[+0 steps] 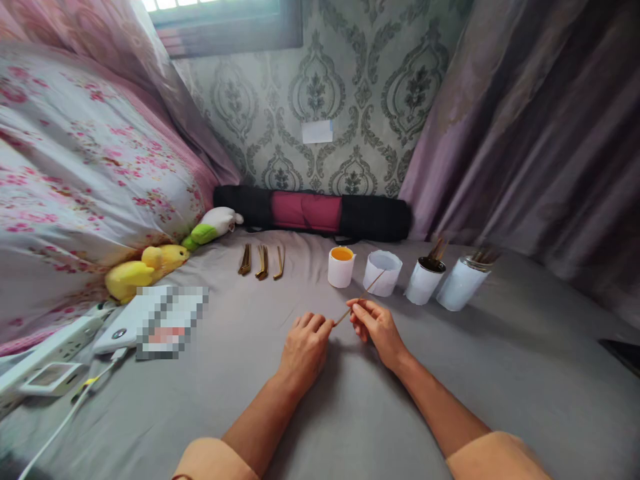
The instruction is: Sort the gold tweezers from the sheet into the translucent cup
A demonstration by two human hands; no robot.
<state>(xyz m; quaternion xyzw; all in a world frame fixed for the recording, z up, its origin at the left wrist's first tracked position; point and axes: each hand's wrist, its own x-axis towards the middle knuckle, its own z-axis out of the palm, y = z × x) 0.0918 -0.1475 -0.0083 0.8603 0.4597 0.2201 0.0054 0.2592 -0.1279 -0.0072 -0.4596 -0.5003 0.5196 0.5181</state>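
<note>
A thin brown stick (pixel 373 283) slants between my two hands above the grey sheet. My left hand (pixel 307 343) is closed around its lower end, knuckles up. Further along, my right hand (pixel 376 328) pinches it between thumb and fingers, and the far tip passes in front of a wide white-wrapped container (pixel 384 273). Left of that stands a white-wrapped cup (pixel 341 268) with an orange-yellow inside. To the right are two white-wrapped tins, a dark-mouthed tin (pixel 424 283) and a leaning tin (pixel 463 285), both holding brown sticks. Bent brown sticks (pixel 261 263) lie in small groups at the left.
A black and maroon roll bag (pixel 306 212) lies along the wall. On the left are plush toys (pixel 150 267), a white device (pixel 127 323) with a cable, and a power strip (pixel 60 350). Curtains (pixel 525 133) hang on both sides.
</note>
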